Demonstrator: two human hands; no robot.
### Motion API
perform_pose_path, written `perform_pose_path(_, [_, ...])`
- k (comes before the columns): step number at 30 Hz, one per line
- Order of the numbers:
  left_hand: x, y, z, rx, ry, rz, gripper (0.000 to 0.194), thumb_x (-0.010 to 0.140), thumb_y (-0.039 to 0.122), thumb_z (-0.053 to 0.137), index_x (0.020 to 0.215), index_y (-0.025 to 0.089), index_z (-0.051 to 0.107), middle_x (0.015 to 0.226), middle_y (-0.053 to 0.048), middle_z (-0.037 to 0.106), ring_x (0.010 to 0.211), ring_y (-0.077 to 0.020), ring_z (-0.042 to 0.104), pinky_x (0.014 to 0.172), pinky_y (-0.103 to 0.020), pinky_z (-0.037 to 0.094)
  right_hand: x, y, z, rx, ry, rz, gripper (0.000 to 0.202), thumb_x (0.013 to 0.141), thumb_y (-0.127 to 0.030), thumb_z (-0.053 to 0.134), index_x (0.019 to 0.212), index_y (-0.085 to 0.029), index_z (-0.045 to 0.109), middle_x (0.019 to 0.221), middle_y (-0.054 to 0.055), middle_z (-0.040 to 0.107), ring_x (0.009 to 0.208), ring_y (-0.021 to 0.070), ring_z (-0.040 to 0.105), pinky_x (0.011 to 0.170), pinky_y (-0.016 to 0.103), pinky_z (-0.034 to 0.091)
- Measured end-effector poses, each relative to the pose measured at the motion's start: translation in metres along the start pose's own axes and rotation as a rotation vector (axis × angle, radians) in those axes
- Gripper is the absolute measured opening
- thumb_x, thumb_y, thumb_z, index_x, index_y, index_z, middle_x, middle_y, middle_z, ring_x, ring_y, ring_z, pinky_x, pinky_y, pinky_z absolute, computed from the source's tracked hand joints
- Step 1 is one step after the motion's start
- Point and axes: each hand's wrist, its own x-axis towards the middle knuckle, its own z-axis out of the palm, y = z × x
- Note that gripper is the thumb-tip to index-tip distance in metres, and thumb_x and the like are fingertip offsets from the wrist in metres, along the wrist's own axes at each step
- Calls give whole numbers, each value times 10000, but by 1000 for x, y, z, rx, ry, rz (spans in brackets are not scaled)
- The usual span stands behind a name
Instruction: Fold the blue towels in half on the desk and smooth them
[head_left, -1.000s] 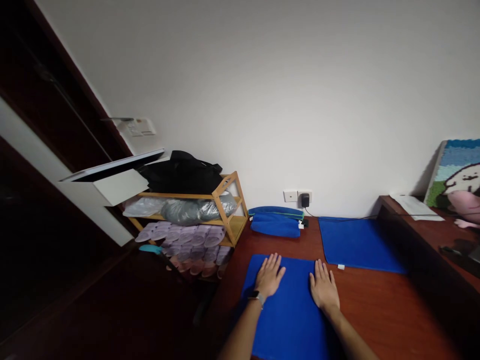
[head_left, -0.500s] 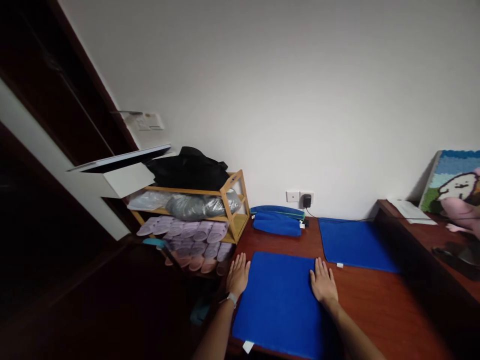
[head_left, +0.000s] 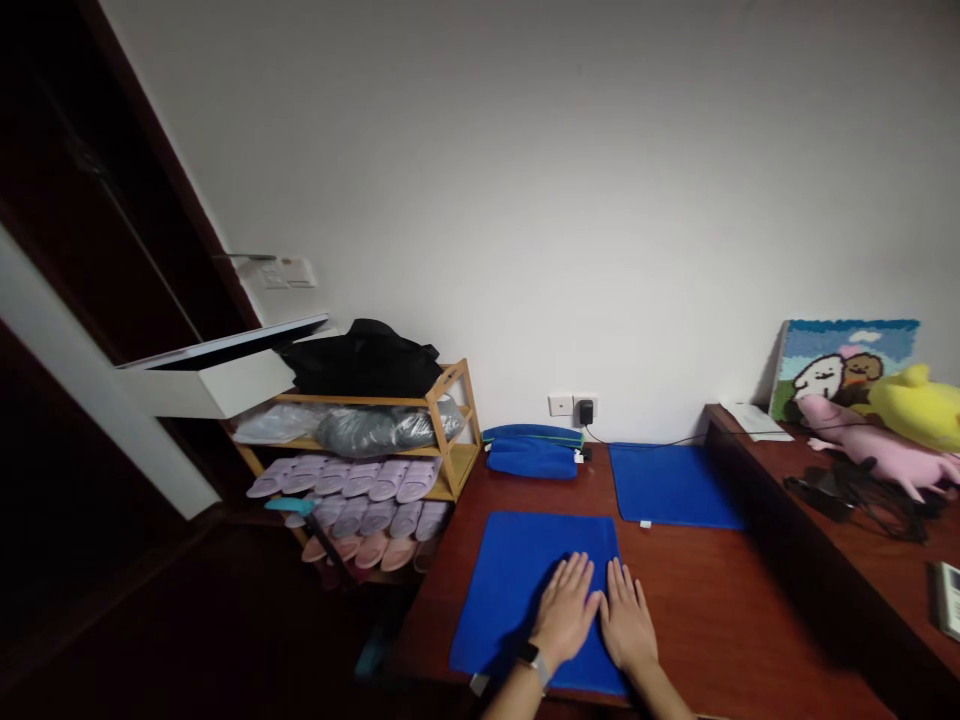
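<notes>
A square blue cloth (head_left: 510, 570) lies flat on the reddish-brown table (head_left: 720, 620). My left hand (head_left: 568, 608), with a watch on the wrist, rests palm down on the cloth's right half, fingers extended. Beside it, my right hand (head_left: 627, 615) lies flat over the cloth's right edge, its fingers stretched out. The thumbs of both hands are close together. Another blue cloth (head_left: 675, 485) is spread near the wall, at the back right. Some folded blue cloths (head_left: 534, 455) sit at the back left of the table.
A wooden rack (head_left: 457, 455) left of the table holds a black bag (head_left: 364, 360) and rows of slippers (head_left: 375, 480). A black plug (head_left: 586, 411) trails a cable. The raised right surface bears a pink plush toy (head_left: 885, 450), a yellow one (head_left: 919, 405) and a picture (head_left: 847, 350).
My left hand has moved right from the cloth's left edge onto the cloth, close to my right hand. Both are lower on the cloth, and the view has shifted right.
</notes>
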Motion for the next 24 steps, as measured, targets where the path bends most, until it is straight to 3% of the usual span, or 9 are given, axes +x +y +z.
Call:
perform_pose_path(3, [10, 33, 19, -45, -57, -9, 579, 1079, 446, 216, 1633, 281, 176, 1670, 3, 328, 1549, -185, 272, 1283, -429, 268, 0, 0, 0, -31, -16, -44, 645, 978, -339, 251, 1599, -167, 273, 1695, 44, 172, 1578, 245, 122, 1283, 471, 115])
perform_pose_path(5, [5, 30, 23, -38, -75, -57, 584, 1077, 457, 197, 1632, 278, 168, 1672, 6, 316, 1552, -191, 263, 1286, -440, 264, 2, 0, -1, -15, -9, -46, 647, 986, -370, 247, 1599, -166, 273, 1695, 49, 171, 1578, 248, 127, 1282, 471, 119])
perform_pose_path(7, [-8, 11, 17, -15, -99, -102, 601, 1070, 492, 215, 1629, 275, 182, 1677, 14, 287, 1555, -196, 250, 1288, -446, 261, 3, -1, -2, 13, 7, -13, 668, 1002, -422, 197, 1603, -134, 244, 1693, 56, 175, 1576, 240, 138, 1284, 458, 124])
perform_pose_path(10, [-40, -35, -1, 39, -131, -210, 634, 1059, 539, 227, 1624, 253, 212, 1681, -2, 258, 1555, -213, 248, 1282, -467, 261, 3, -2, -3, 33, 19, 25, 702, 1006, -455, 150, 1607, -92, 185, 1694, 54, 167, 1578, 227, 127, 1289, 436, 112])
perform_pose_path(13, [-79, -82, -20, 109, -105, -355, 651, 1056, 556, 212, 1620, 232, 233, 1678, -33, 262, 1552, -228, 256, 1273, -479, 260, 2, -3, -4, 34, 7, 35, 712, 1003, -462, 140, 1610, -89, 156, 1699, 40, 154, 1580, 223, 117, 1291, 426, 102])
perform_pose_path(16, [-114, -115, -30, 143, -76, -462, 683, 1048, 579, 213, 1620, 206, 241, 1677, -57, 262, 1551, -239, 252, 1264, -482, 273, 3, -4, -7, 35, -6, 43, 712, 1002, -461, 133, 1613, -96, 155, 1700, 36, 152, 1579, 223, 121, 1290, 432, 105])
perform_pose_path(20, [-138, -132, -32, 128, -66, -508, 719, 1042, 591, 211, 1620, 166, 241, 1675, -85, 255, 1550, -244, 236, 1264, -478, 278, -2, -7, -15, 38, -12, 55, 708, 1003, -447, 133, 1610, -87, 189, 1695, 49, 166, 1574, 233, 148, 1286, 443, 128])
perform_pose_path(24, [-143, -128, -36, 98, -22, -493, 701, 1045, 561, 226, 1622, 163, 243, 1673, -95, 256, 1545, -247, 237, 1269, -476, 273, -27, -6, -14, 69, 76, 36, 704, 1011, -468, 121, 1614, -113, 199, 1694, 33, 160, 1575, 229, 139, 1289, 443, 135])
